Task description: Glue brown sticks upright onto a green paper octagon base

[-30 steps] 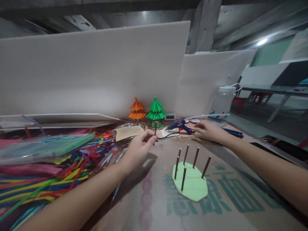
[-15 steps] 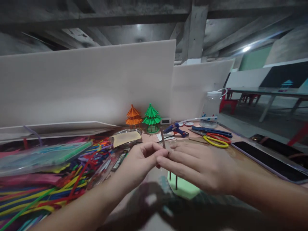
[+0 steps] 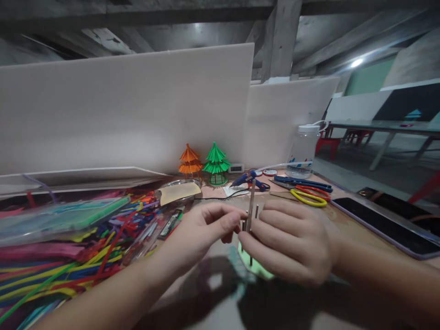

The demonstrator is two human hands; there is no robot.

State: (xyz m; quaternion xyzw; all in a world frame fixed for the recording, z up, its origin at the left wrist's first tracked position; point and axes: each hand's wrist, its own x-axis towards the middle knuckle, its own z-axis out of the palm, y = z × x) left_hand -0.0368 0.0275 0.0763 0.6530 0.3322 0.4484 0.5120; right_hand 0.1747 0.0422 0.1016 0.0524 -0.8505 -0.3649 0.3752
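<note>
A thin brown strip [image 3: 252, 201] stands almost upright between my two hands. My right hand [image 3: 292, 240] curls its fingers and thumb around the lower part of the strip. My left hand [image 3: 215, 224] is closed in a pinch just left of the strip, its fingertips close against it; what lies between them is hidden. Below, a pale green flat base [image 3: 256, 266] with short dark upright posts [image 3: 251, 256] rests on the table, partly covered by my right hand.
Orange [image 3: 190, 160] and green [image 3: 216, 161] tiered-roof models stand at the back. A blue glue gun [image 3: 244, 178], yellow-and-red-handled scissors [image 3: 311, 196], a bottle [image 3: 304, 151] and a phone [image 3: 381, 224] lie rightward. Colourful strips [image 3: 68, 275] and a plastic box [image 3: 68, 220] fill the left.
The brown strip has shifted right and stands more upright. My right hand has curled its fingers and drawn slightly away from my left hand, exposing another dark post.
</note>
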